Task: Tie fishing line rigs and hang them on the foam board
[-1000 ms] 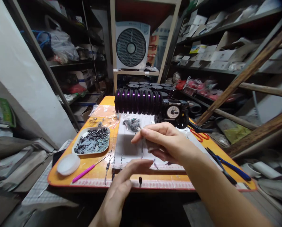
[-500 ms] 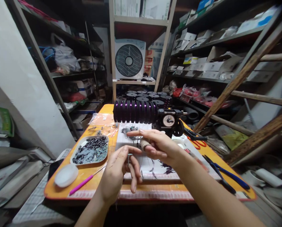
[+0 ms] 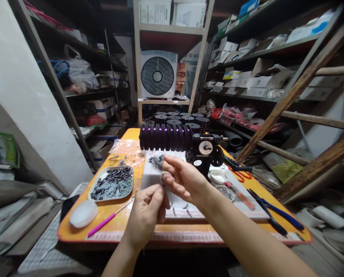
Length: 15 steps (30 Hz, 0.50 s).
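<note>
Fingertips [image 3: 157, 189] of the left hand [image 3: 144, 215] pinch together on a fine piece meeting the small ring [image 3: 162, 176] that the right hand [image 3: 183, 179] clamps at frame centre (detail too small to tell). This looks like a threading step, calling for steady alignment; further up sit the white mat [image 3: 153, 173] and spool rack [image 3: 166, 136].

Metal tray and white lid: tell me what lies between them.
Nothing: in the head view only bare orange table separates the metal tray from the white lid.

On the orange counter [image 3: 117, 215] lie a tray of dark beads [image 3: 112, 183], a pink-handled tool [image 3: 102, 223], a white lid [image 3: 83, 213], orange scissors [image 3: 241, 175] and blue pliers [image 3: 276, 215]; a fan [image 3: 157, 75] stands on the shelf behind.
</note>
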Each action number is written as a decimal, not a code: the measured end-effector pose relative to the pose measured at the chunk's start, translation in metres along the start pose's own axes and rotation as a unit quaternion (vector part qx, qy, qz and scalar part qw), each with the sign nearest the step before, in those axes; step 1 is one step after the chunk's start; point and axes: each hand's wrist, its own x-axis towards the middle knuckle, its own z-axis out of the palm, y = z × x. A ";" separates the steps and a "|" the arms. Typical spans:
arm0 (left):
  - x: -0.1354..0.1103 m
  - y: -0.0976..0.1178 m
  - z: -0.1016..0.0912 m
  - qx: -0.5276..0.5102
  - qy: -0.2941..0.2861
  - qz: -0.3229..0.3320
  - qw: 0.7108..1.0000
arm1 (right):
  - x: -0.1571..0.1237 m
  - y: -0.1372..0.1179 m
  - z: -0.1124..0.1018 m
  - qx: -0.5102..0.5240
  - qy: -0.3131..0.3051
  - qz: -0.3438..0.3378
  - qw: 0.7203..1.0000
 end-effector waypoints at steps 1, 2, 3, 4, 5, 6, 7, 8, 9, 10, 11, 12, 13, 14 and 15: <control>-0.001 -0.003 0.002 -0.022 0.007 0.003 1.000 | 0.001 0.000 0.003 0.017 0.017 -0.012 1.000; -0.004 -0.006 0.004 -0.042 0.009 0.001 0.999 | 0.002 0.000 0.005 0.033 0.032 -0.029 0.999; -0.007 -0.008 0.007 -0.061 0.004 -0.009 0.998 | 0.003 -0.001 0.007 0.048 0.043 -0.051 0.997; -0.012 -0.010 0.009 -0.080 -0.003 -0.025 0.996 | 0.003 -0.002 0.008 0.064 0.054 -0.074 0.994; -0.018 -0.011 0.012 -0.101 -0.012 -0.049 0.994 | 0.003 -0.005 0.009 0.077 0.061 -0.094 0.991; -0.024 -0.010 0.015 -0.127 -0.021 -0.073 0.989 | 0.003 -0.007 0.009 0.086 0.063 -0.108 0.988; -0.030 -0.010 0.018 -0.153 -0.017 -0.092 0.984 | 0.003 -0.010 0.008 0.090 0.060 -0.114 0.988; -0.035 -0.008 0.021 -0.178 -0.013 -0.110 0.978 | 0.003 -0.012 0.007 0.089 0.051 -0.110 0.989; -0.040 -0.006 0.023 -0.204 -0.009 -0.125 0.971 | 0.003 -0.013 0.006 0.086 0.042 -0.102 0.990; -0.044 -0.004 0.025 -0.230 -0.007 -0.138 0.963 | 0.003 -0.014 0.004 0.083 0.033 -0.093 0.992; -0.047 -0.002 0.027 -0.256 -0.012 -0.147 0.955 | 0.003 -0.013 0.003 0.080 0.024 -0.086 0.993; -0.049 0.000 0.028 -0.284 -0.018 -0.153 0.946 | 0.003 -0.012 0.000 0.072 0.015 -0.082 0.994; -0.051 0.000 0.029 -0.312 -0.025 -0.153 0.937 | 0.003 -0.010 -0.002 0.055 0.005 -0.081 0.995; -0.053 0.000 0.029 -0.339 -0.031 -0.152 0.928 | 0.001 -0.006 -0.005 0.026 -0.005 -0.082 0.996; -0.056 -0.002 0.028 -0.359 -0.033 -0.153 0.920 | -0.001 -0.001 -0.008 -0.015 -0.017 -0.083 0.996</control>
